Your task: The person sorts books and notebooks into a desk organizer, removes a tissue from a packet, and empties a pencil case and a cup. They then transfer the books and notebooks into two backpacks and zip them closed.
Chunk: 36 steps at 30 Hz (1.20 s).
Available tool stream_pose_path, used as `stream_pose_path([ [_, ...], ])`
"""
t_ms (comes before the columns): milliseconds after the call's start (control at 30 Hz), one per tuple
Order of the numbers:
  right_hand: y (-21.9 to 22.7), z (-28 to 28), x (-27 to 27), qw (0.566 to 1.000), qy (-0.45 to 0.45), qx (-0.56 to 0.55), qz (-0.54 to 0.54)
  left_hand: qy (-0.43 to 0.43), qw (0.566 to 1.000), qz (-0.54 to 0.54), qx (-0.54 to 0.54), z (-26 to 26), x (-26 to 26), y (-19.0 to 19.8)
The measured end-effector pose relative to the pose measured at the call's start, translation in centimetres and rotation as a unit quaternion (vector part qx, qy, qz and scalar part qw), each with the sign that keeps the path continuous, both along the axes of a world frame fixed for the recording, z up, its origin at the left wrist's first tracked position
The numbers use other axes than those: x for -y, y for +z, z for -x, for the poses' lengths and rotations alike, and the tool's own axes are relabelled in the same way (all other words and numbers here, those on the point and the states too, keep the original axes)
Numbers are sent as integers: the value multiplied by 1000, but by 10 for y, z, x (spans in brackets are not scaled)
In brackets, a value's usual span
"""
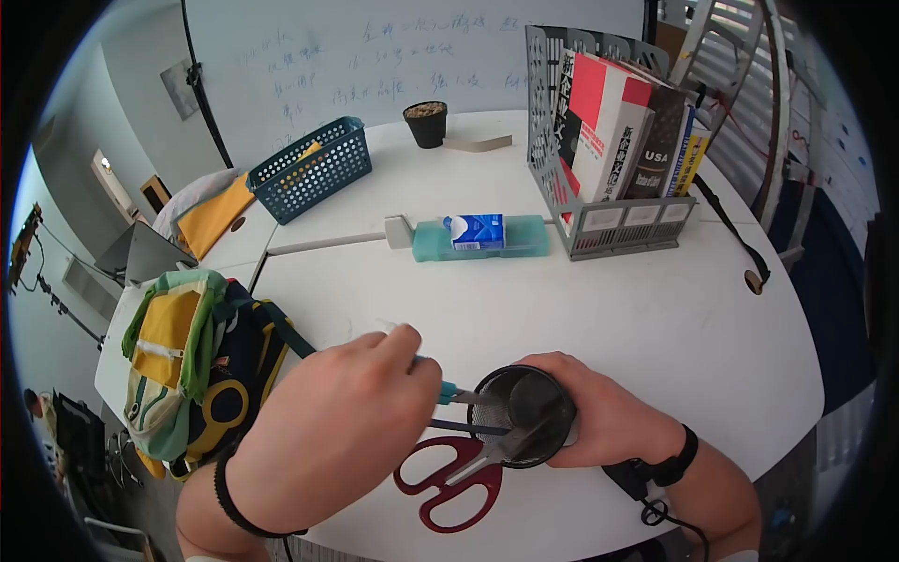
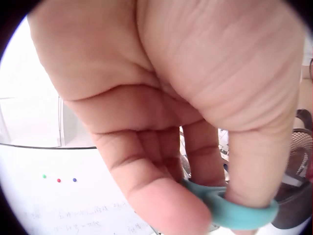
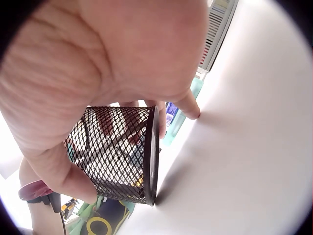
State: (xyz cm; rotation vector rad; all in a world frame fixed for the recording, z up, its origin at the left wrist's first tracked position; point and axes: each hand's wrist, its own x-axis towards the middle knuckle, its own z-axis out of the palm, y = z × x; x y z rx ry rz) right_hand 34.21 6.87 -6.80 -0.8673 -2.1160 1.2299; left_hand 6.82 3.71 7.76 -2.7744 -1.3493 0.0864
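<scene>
My left hand (image 1: 342,403) holds teal-handled scissors (image 1: 449,392), with a finger through a handle loop (image 2: 244,215) in the left wrist view. Their blade reaches into the mouth of a black mesh pen cup (image 3: 117,152). My right hand (image 1: 609,412) grips this cup round its side; in the head view its mouth tilts toward the left hand. Red-handled scissors (image 1: 440,480) stand in the cup too, blades inside and loops sticking out over the near rim. A dark, thin shaft (image 1: 468,427) also runs into the cup just below the teal scissors.
A green and navy backpack (image 1: 201,365) lies at the left. Behind the hands are a teal case (image 1: 524,239) with a blue packet (image 1: 478,231) on it, and a grey book rack (image 1: 623,234). Farther back stand a perforated basket (image 1: 314,173) and a small black pot (image 1: 426,129).
</scene>
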Motion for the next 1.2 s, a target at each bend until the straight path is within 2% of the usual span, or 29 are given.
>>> stream_pose_path([
  [33,0,0,-1,1000,3,9,-8,-1,1000,-2,0,-5,-1,4],
  [100,1,0,-1,1000,6,17,-16,19,996,44,-74,-12,-3,10],
  [200,3,0,1,1000,3,13,-21,-13,998,30,-45,-11,-16,14],
  [333,2,-1,1,1000,6,13,-15,-9,997,55,-54,-16,-17,20],
  [400,1,-1,2,1000,4,8,-17,-70,995,53,-43,-13,-18,17],
  [433,1,-1,2,1000,5,8,-25,-70,995,53,-44,-14,-18,18],
  [533,1,-1,1,999,5,13,-32,-31,993,83,-75,-21,-18,23],
  [600,1,-1,1,999,4,16,-31,34,985,111,-128,-28,-16,32],
  [700,1,-1,1,999,5,14,-36,76,987,99,-102,-32,-13,36],
  [833,1,-1,0,999,4,19,-46,84,978,152,-115,-41,-19,30],
  [900,1,0,1,999,5,29,-45,23,984,137,-114,-40,-23,21],
  [1033,2,0,3,999,-1,9,-40,-1,982,133,-135,-50,-29,20],
  [1133,4,0,2,999,-2,12,-39,-25,981,145,-128,-55,-30,7],
  [1200,3,-1,3,999,0,17,-35,-33,984,116,-129,-58,-30,-4],
])
